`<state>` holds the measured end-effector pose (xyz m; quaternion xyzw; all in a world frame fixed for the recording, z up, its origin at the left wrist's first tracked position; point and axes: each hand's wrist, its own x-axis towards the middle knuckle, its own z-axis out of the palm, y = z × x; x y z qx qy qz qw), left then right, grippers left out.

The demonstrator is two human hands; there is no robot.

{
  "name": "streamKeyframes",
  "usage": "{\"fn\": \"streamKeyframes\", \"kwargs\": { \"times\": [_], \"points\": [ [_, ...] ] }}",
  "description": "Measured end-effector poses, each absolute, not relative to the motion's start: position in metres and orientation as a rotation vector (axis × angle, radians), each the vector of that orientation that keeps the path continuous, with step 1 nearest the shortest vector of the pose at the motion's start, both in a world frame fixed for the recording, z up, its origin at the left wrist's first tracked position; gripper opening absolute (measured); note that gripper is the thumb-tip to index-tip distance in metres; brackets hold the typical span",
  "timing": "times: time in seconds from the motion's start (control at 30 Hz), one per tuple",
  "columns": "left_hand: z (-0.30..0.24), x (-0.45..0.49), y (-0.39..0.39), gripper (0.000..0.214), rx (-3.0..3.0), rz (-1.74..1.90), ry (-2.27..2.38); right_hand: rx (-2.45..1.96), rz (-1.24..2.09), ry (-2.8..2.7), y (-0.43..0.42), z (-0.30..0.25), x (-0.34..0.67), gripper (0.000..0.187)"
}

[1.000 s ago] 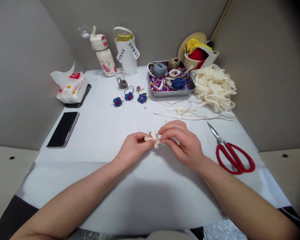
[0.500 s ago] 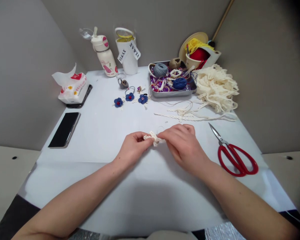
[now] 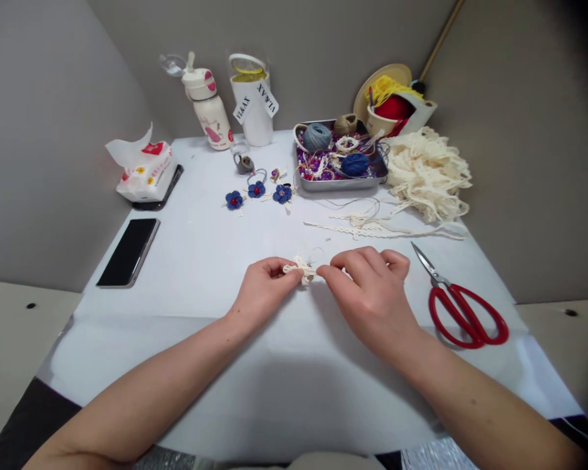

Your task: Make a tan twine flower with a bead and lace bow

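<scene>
A small cream lace bow (image 3: 301, 269) sits between my two hands over the middle of the white table (image 3: 215, 261). My left hand (image 3: 262, 290) pinches its left side with fingers curled. My right hand (image 3: 372, 294) pinches its right side, thumb and forefinger closed on the lace. A thin thread loop (image 3: 317, 251) rises just behind the bow.
Red-handled scissors (image 3: 458, 307) lie right of my right hand. Behind are loose lace strips (image 3: 372, 225), a lace pile (image 3: 428, 170), a metal tray (image 3: 340, 183) of yarn and beads, three blue fabric flowers (image 3: 257, 192), two bottles (image 3: 208, 108), a tissue pack (image 3: 144, 173) and a phone (image 3: 129, 251).
My right hand has slid a little to the right and lowered, its fingers drawing out from over the bow to its right end. The left hand has stayed put.
</scene>
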<state>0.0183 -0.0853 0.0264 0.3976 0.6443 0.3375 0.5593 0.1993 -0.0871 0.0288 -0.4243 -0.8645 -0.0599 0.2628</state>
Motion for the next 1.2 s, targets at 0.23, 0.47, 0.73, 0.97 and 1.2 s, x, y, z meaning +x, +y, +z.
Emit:
{"fn": "streamKeyframes", "kwargs": {
  "times": [0.23, 0.47, 0.73, 0.97, 1.2],
  "points": [
    [0.029, 0.021, -0.086, 0.018, 0.965, 0.819, 1.540, -1.153, -0.214, -2.338, -0.087, 0.028, 0.197, 0.016],
    [0.027, 0.022, -0.085, 0.017, 1.002, 0.844, 1.550, -1.158, -0.246, -2.338, -0.087, 0.027, 0.196, 0.016],
    [0.013, 0.021, -0.088, 0.014, 1.250, 0.928, 1.604, -1.211, -0.249, -2.380, -0.093, 0.026, 0.190, 0.017],
    [0.008, 0.023, -0.089, 0.014, 1.352, 0.923, 1.646, -1.236, -0.237, -2.386, -0.095, 0.023, 0.186, 0.018],
    [0.005, 0.022, -0.090, 0.013, 1.392, 0.950, 1.666, -1.233, -0.186, -2.361, -0.095, 0.022, 0.186, 0.022]
  ]
}}
